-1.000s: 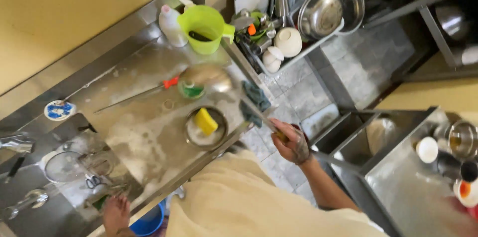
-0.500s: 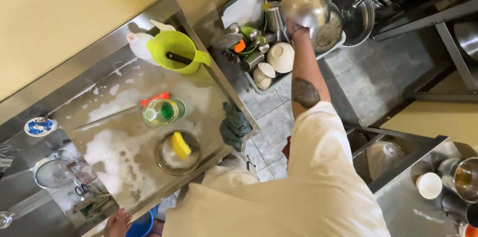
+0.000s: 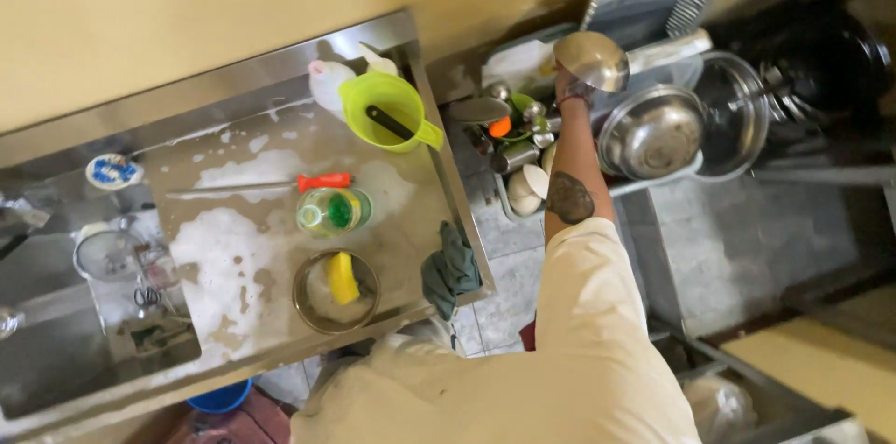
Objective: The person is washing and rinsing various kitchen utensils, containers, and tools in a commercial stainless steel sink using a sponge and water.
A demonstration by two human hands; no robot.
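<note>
My right hand point(image 3: 571, 87) is stretched out over the dish rack point(image 3: 653, 184) and grips a small steel bowl point(image 3: 591, 59), held tilted above the stacked dishes. Just to its right a larger steel bowl point(image 3: 651, 133) rests in the rack. White cups point(image 3: 525, 186) and small utensils lie below my forearm. My left hand is out of sight, hidden beneath my body at the bottom of the picture.
A soapy steel counter point(image 3: 280, 173) carries a green jug point(image 3: 386, 112), a red-handled tool point(image 3: 322, 183), a green soap bottle point(image 3: 333, 212), a round dish with a yellow sponge point(image 3: 338, 289) and a dark cloth point(image 3: 451, 267). A sink point(image 3: 84, 313) lies at left.
My right hand has lowered the steel bowl slightly toward the rack. The view has shifted left, and my left hand at the counter's edge has dropped out of sight.
</note>
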